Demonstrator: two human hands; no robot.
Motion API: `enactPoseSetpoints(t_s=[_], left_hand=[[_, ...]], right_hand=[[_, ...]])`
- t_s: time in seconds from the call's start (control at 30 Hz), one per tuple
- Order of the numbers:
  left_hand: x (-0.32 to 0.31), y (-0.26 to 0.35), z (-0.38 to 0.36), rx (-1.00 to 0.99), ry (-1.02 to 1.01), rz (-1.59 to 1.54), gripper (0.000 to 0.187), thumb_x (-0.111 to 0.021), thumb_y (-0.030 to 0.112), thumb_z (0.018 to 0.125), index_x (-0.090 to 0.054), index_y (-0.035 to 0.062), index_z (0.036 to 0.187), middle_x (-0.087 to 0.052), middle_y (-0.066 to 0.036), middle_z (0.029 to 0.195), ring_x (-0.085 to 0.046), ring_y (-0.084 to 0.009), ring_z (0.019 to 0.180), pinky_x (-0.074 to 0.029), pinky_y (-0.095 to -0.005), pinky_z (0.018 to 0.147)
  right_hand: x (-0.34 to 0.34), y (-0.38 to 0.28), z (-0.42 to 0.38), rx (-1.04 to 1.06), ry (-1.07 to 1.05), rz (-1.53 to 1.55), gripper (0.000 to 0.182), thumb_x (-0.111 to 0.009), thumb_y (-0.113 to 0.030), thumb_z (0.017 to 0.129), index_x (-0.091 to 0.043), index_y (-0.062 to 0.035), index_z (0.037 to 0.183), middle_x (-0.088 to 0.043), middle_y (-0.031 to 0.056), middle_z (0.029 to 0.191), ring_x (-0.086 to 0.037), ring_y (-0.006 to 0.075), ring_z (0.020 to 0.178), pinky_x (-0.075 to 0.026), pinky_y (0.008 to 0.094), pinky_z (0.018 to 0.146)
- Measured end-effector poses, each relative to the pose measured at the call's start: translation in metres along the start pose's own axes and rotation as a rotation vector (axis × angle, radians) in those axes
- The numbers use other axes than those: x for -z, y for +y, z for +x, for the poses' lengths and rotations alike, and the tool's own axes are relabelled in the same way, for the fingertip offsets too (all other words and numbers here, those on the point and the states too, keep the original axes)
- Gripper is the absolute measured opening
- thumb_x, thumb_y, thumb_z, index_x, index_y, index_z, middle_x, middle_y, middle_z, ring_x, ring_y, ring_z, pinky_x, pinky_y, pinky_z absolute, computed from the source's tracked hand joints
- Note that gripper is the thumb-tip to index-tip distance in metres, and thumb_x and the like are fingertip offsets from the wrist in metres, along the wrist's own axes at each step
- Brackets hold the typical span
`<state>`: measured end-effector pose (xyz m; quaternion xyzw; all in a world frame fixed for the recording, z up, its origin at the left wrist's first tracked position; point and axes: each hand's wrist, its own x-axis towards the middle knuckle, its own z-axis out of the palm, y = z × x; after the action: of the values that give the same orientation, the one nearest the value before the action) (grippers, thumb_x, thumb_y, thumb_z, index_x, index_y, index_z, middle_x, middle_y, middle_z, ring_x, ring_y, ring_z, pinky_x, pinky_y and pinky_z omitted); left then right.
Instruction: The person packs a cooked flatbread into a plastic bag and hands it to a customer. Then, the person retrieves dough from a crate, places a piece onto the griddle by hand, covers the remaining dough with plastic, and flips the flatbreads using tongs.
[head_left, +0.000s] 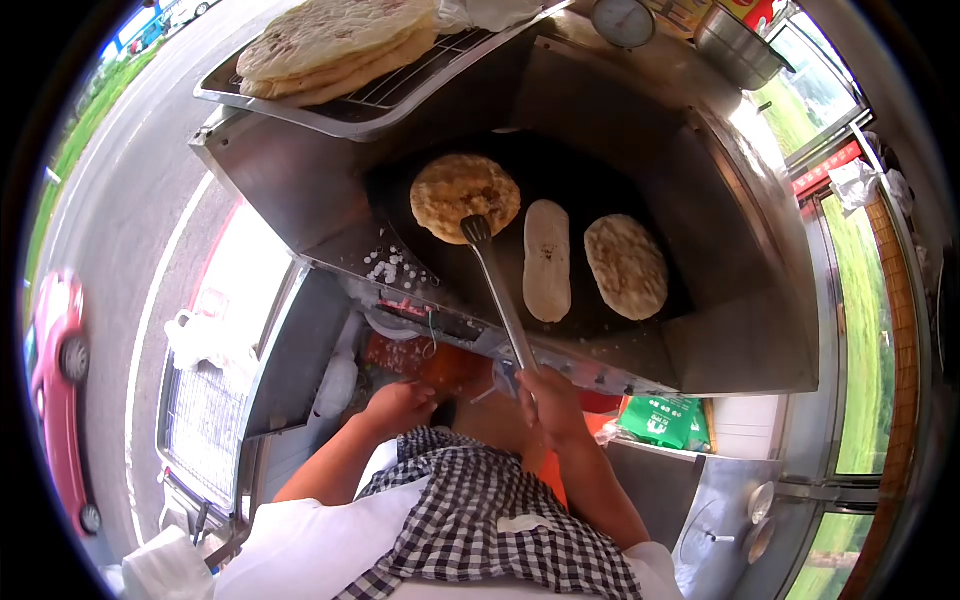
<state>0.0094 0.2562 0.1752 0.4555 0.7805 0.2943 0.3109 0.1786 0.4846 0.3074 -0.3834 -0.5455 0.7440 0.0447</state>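
Three flatbreads lie on a dark griddle: a round browned one at the left, a long pale one in the middle and an oval browned one at the right. My right hand is closed around the handle of a long metal tool. The tool's flared tip touches the lower edge of the round bread. Near my apron, my left hand is held low with its fingers curled; whether something is in them is too small to tell.
Metal walls surround the griddle. A rack tray with stacked flatbreads stands at the upper left. White bits lie on the griddle's front ledge. A metal pot, a green bag and another wire rack are around it.
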Motion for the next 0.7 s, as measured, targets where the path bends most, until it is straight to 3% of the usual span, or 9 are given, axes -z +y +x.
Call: enactPoseSetpoints(t_s=[0.23, 0.33, 0.7], left_hand=[[0.003, 0.009, 0.006, 0.065, -0.060, 0.043, 0.032, -0.070, 0.030, 0.088, -0.069, 0.0089, 0.111, -0.074, -0.016, 0.097, -0.071, -0.0352, 0.091, -0.056, -0.0441, 0.079], [-0.001, 0.011, 0.007, 0.048, -0.057, 0.039, 0.024, -0.067, 0.028, 0.088, -0.069, 0.0092, 0.103, -0.072, -0.016, 0.090, -0.069, -0.0374, 0.088, -0.055, -0.0481, 0.077], [-0.013, 0.011, 0.018, -0.048, -0.073, 0.040, 0.027, -0.066, 0.033, 0.090, -0.068, 0.0123, 0.108, -0.073, -0.015, 0.089, -0.071, -0.0382, 0.087, -0.056, -0.0486, 0.076]], right_hand=[[0.020, 0.008, -0.030, -0.038, -0.021, -0.027, 0.023, -0.055, -0.028, 0.102, -0.057, -0.0065, 0.095, -0.048, 0.0001, 0.059, -0.043, 0.0097, 0.043, -0.031, 0.0247, 0.040], [0.022, 0.012, -0.036, -0.031, 0.016, -0.023, 0.023, -0.055, -0.029, 0.101, -0.057, -0.0073, 0.092, -0.048, -0.0001, 0.058, -0.043, 0.0099, 0.043, -0.031, 0.0247, 0.040], [0.022, 0.015, -0.026, -0.049, 0.065, 0.065, 0.022, -0.059, -0.027, 0.098, -0.059, -0.0078, 0.089, -0.049, 0.0005, 0.060, -0.043, 0.0101, 0.043, -0.031, 0.0262, 0.040]])
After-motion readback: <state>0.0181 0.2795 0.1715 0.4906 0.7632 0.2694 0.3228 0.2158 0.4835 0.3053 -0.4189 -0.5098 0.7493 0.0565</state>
